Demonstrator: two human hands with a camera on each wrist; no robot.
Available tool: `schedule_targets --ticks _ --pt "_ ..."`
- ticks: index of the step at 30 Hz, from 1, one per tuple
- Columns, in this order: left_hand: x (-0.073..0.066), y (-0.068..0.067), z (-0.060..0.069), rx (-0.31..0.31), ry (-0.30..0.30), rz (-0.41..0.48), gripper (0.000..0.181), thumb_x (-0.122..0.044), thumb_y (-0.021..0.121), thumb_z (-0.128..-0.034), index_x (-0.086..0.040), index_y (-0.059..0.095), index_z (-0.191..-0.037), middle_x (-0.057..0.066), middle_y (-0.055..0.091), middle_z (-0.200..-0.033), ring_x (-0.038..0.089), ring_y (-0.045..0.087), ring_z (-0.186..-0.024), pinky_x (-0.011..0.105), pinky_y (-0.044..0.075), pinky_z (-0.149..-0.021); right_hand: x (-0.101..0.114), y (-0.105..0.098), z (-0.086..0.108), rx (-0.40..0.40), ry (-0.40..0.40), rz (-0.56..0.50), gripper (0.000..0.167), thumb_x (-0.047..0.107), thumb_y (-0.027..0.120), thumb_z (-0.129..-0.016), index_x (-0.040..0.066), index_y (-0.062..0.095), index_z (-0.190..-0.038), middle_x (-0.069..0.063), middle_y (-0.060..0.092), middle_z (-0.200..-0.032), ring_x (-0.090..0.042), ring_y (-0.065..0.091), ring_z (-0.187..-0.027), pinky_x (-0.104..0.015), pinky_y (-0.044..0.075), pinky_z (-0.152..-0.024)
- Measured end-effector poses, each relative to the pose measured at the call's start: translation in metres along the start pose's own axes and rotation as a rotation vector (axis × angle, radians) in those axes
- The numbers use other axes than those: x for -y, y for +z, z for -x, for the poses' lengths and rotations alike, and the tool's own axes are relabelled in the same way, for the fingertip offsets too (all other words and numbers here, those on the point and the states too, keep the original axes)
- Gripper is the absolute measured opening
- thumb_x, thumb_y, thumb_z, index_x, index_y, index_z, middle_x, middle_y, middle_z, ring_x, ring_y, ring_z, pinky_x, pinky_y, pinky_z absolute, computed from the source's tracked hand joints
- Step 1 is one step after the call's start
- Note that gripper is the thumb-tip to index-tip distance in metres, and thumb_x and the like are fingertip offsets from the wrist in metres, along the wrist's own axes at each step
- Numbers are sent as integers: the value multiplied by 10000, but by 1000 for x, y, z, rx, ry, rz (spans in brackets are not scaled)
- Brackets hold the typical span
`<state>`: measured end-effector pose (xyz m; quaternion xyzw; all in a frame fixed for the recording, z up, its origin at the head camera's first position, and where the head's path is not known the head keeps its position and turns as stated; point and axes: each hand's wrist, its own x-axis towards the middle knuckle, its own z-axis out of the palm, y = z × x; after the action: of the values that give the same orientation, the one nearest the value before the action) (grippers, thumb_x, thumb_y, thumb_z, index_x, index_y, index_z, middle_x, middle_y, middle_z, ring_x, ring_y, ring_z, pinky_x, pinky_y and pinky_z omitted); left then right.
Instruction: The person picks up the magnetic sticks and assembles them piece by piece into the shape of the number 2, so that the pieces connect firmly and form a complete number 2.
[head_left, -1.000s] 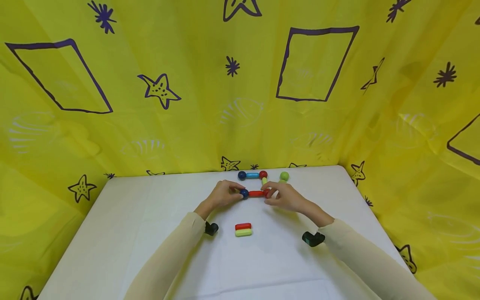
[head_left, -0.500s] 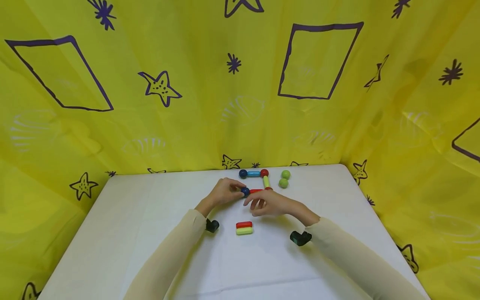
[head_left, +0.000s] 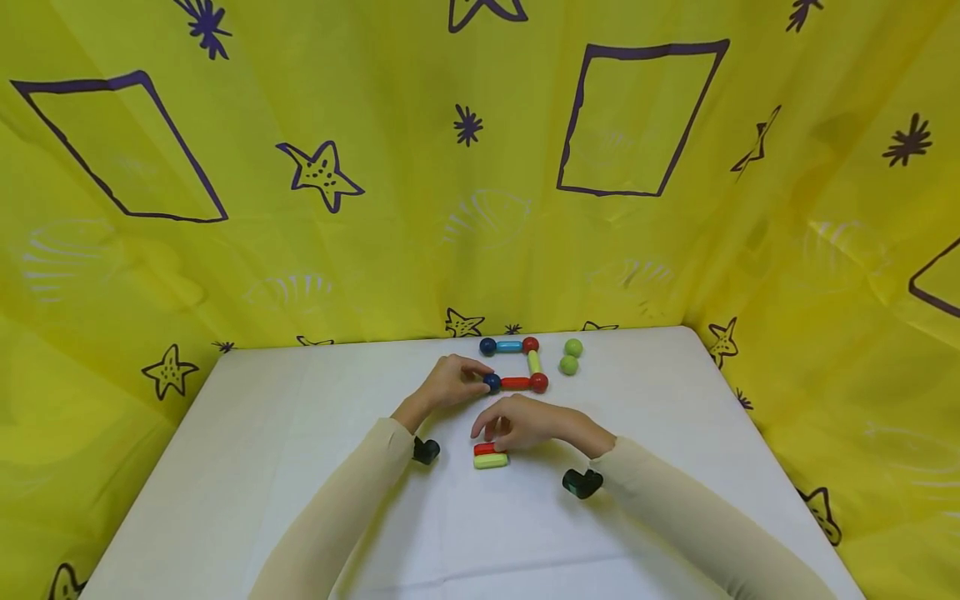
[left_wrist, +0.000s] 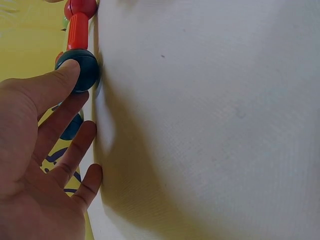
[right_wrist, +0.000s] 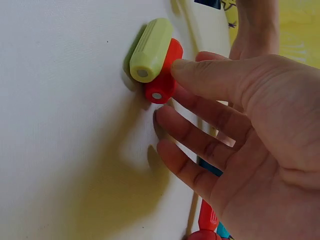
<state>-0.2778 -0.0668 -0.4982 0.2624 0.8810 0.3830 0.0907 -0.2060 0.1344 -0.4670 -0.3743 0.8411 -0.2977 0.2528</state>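
My left hand (head_left: 448, 382) pinches a dark blue ball (left_wrist: 85, 75) between thumb and forefinger. That ball ends a magnetic ball-and-rod chain: a red rod (head_left: 515, 383), a red ball (head_left: 538, 382), a yellow-green rod (head_left: 534, 362), another red ball (head_left: 531, 344), a light blue rod (head_left: 509, 346) and a second dark blue ball (head_left: 487, 346). Nearer me, a loose red rod (right_wrist: 162, 87) lies against a loose yellow-green rod (right_wrist: 151, 50). My right hand (head_left: 517, 419) is over the loose red rod, thumb at its side, other fingers loosely bent; the forefinger tip is partly hidden.
Two light green balls (head_left: 571, 357) lie right of the chain near the table's back. A white cloth covers the table (head_left: 300, 467). Yellow patterned curtain (head_left: 405, 250) hangs behind and at both sides.
My right hand has left the red ball at the chain's near corner and moved left and toward me, to the loose rods. The left hand stays at the dark blue ball.
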Motion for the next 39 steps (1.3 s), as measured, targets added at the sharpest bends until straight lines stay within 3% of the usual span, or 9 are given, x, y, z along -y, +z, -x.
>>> schedule_targets --ticks 15,29,39 --pt "-1 -2 -2 -6 25 -16 268 -138 809 -898 -94 786 -1161 33 762 -1091 169 648 -956 327 524 -875 3 3 -4 31 -11 70 303 6 677 -964 182 763 -1195 66 713 -973 -79 586 -825 -226 505 -825" --pt "-3 -3 -1 -2 16 -13 266 -149 802 -907 -100 784 -1168 32 757 -1101 170 639 -958 339 521 -886 11 0 0 22 35 134 286 -39 683 -928 147 730 -1140 35 668 -941 -92 557 -792 -229 493 -792" --pt "-4 -1 1 -13 22 -28 255 -140 802 -902 -88 788 -1151 37 762 -1063 164 645 -934 344 522 -877 1 -3 12 -75 32 54 280 -49 667 -922 129 721 -1132 -3 696 -970 -122 569 -788 -244 493 -748"
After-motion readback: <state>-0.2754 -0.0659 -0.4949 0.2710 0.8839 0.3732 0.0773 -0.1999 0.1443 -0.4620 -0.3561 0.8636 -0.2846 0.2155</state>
